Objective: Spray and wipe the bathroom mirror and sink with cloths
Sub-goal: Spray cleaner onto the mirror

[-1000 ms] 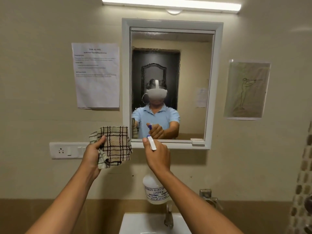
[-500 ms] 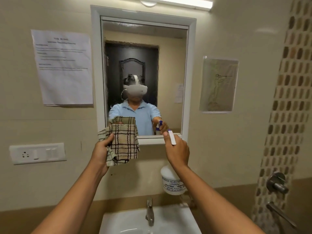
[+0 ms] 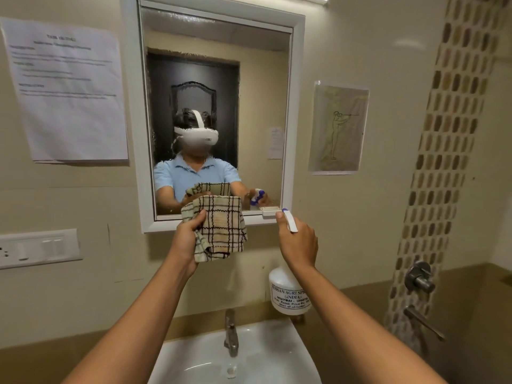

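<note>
A person stands facing a white-framed mirror (image 3: 216, 112) on a beige wall; the left hand (image 3: 187, 242) grips a bunched checked cloth (image 3: 219, 228), fingers curled round it, held up at the mirror's lower edge; the right hand (image 3: 299, 242) is wrapped round the trigger head of a white spray bottle (image 3: 289, 292), just right of the cloth, nozzle toward the mirror's lower right corner; a white sink (image 3: 263, 356) with a metal tap (image 3: 231, 332) sits near and below; a printed sheet (image 3: 66, 90) hangs to the left.
</note>
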Demonstrator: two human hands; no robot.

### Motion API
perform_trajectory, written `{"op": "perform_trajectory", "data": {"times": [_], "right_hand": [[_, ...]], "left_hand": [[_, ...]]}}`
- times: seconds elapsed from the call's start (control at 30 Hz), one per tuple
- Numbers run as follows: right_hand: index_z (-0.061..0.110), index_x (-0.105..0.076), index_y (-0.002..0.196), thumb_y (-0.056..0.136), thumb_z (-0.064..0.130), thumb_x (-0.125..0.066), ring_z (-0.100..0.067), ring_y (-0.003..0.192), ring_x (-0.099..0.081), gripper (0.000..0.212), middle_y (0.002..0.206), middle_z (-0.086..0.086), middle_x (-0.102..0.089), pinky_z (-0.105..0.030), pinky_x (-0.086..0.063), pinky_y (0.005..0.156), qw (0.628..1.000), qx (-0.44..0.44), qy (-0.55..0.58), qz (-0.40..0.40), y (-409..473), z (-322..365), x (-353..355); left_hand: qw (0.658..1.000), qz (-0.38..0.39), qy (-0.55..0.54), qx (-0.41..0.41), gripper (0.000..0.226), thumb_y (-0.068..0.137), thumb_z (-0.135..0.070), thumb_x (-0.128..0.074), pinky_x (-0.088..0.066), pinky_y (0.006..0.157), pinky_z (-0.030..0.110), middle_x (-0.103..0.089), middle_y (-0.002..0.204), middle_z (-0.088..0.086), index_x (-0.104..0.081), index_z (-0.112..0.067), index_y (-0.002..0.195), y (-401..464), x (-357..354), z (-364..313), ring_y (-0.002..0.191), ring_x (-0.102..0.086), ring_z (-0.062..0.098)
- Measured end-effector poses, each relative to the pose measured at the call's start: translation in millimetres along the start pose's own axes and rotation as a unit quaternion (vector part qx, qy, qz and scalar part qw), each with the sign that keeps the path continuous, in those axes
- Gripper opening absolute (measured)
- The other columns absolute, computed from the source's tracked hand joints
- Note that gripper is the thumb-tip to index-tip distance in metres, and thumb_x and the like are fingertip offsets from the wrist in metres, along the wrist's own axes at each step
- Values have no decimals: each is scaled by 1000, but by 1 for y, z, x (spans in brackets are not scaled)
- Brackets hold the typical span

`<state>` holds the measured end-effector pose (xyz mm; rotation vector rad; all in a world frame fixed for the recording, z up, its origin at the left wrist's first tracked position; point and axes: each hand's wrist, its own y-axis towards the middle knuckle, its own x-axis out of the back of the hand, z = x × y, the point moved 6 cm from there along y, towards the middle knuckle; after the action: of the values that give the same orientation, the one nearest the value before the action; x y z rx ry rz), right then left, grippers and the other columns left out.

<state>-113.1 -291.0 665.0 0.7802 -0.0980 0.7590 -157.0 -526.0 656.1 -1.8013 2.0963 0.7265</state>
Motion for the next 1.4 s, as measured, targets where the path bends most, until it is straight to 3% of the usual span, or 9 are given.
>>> {"op": "perform_trajectory", "data": {"times": [0.2,0.33,0.53,0.8,0.97,1.1,1.2,1.4], "right_hand": [[19,-61,77,97,57,-44,-23,64,-57,46,65,1,-59,-33,-39,56,1000,1,21,-16,-13,-2,2],[22,-43,62,98,55,-45,-17,56,-47,48,57,4,-50,-30,-36,54,999,-3,28,-30,-22,-7,19],[17,-56,72,99,54,-43,-15,65,-57,48,68,1,-62,-26,-38,56,998,-14,11,-52,-39,-45,58],[22,-46,68,99,53,-45,-13,63,-49,44,66,5,-53,-30,-31,57,994,-55,-15,-90,-55,-135,130],[28,-50,72,97,54,-44,-7,70,-51,37,78,5,-55,-29,-36,65,989,-87,-38,-110,-63,-196,179],[30,-58,78,95,59,-43,-11,69,-57,38,72,9,-60,-32,-44,62,985,-97,-56,-130,-69,-243,214],[37,-46,69,97,55,-46,-7,60,-49,33,62,12,-50,-28,-37,58,983,-103,-81,-127,-74,-275,235],[15,-62,90,92,54,-58,-18,61,-55,39,63,8,-54,-29,-37,57,970,-156,-130,-131,-95,-345,263]], "left_hand": [[1000,19,-11,21,27,100,-22,-47,-61,76,42,-76,107,11,-68,-13,114,1,-4,12,95,-74,27],[999,25,-22,35,25,100,-21,-47,-61,72,39,-76,104,9,-69,-13,111,0,-10,26,94,-74,26],[997,37,-34,65,25,100,-19,-48,-61,67,36,-77,100,10,-69,-10,109,-11,-36,65,90,-75,25],[982,78,-40,169,28,101,-23,-45,-61,64,38,-78,92,8,-68,-10,109,-30,-103,168,82,-75,23],[972,92,-7,216,28,100,-26,-48,-61,68,39,-77,96,8,-68,-10,113,-41,-153,237,87,-75,24],[961,110,20,253,27,100,-28,-48,-58,73,38,-78,94,6,-69,-12,106,-52,-195,293,87,-75,23],[954,116,33,274,25,100,-25,-50,-60,66,35,-78,93,6,-70,-12,107,-65,-220,333,85,-75,22],[932,123,63,334,23,101,-23,-48,-60,64,34,-78,93,6,-69,-13,104,-93,-248,403,84,-75,21]]}}
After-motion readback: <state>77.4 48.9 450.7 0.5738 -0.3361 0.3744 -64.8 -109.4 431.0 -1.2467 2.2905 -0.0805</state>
